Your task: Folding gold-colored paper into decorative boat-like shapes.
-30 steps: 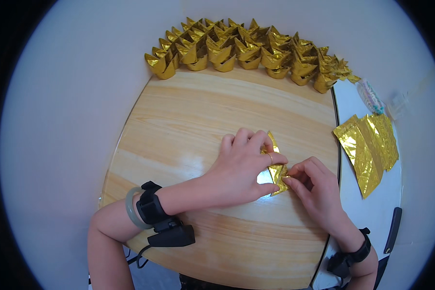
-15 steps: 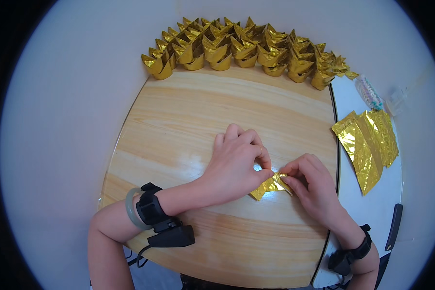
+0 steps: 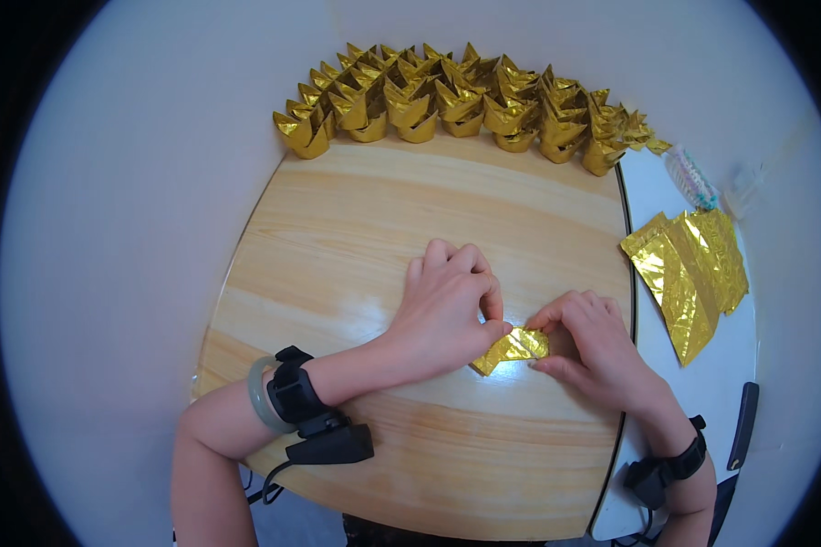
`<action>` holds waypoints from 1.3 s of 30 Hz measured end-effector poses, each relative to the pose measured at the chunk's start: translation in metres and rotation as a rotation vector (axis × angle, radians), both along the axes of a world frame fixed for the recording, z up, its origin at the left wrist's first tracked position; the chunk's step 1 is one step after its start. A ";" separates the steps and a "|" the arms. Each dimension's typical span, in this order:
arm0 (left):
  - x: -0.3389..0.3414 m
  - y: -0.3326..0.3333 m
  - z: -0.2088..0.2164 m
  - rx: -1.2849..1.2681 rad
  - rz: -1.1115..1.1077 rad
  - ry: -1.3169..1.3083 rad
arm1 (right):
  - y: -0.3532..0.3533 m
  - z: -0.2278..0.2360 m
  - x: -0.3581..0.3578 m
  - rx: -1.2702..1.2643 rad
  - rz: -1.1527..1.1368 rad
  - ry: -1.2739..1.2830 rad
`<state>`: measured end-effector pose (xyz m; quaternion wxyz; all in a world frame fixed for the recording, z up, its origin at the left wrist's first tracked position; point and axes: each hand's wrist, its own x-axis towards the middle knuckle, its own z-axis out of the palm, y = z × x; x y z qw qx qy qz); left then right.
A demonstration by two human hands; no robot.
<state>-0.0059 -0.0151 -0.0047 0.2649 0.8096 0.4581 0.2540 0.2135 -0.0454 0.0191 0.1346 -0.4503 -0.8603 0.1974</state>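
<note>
A small folded piece of gold foil paper lies on the wooden table between my hands. My left hand pinches its upper left edge between thumb and forefinger, the other fingers curled above. At the paper's right end is my right hand, with forefinger at the upper corner and thumb at the lower one, gripping that end between them. The underside of the paper is hidden.
Rows of folded gold paper ingots line the table's far edge. On the white surface at right lie gold foil sheets, a clear wrapped packet and a dark-handled tool. A wooden tabletop fills the middle.
My right thumb has moved down from the paper's middle right to its lower right corner, opening a gap from the forefinger. The paper's right end looks flatter. The left hand keeps its pinch.
</note>
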 end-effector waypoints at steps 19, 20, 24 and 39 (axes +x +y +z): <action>-0.010 -0.004 0.001 0.195 -0.257 0.075 | -0.006 -0.009 -0.005 0.167 -0.105 0.168; -0.010 -0.003 -0.001 0.220 -0.262 0.066 | -0.006 -0.010 -0.005 0.150 -0.151 0.197; -0.012 0.001 -0.003 0.105 -0.233 -0.003 | -0.008 -0.011 -0.006 0.150 -0.177 0.208; -0.011 0.001 -0.002 0.065 -0.241 -0.081 | -0.007 -0.007 -0.005 0.234 -0.048 0.142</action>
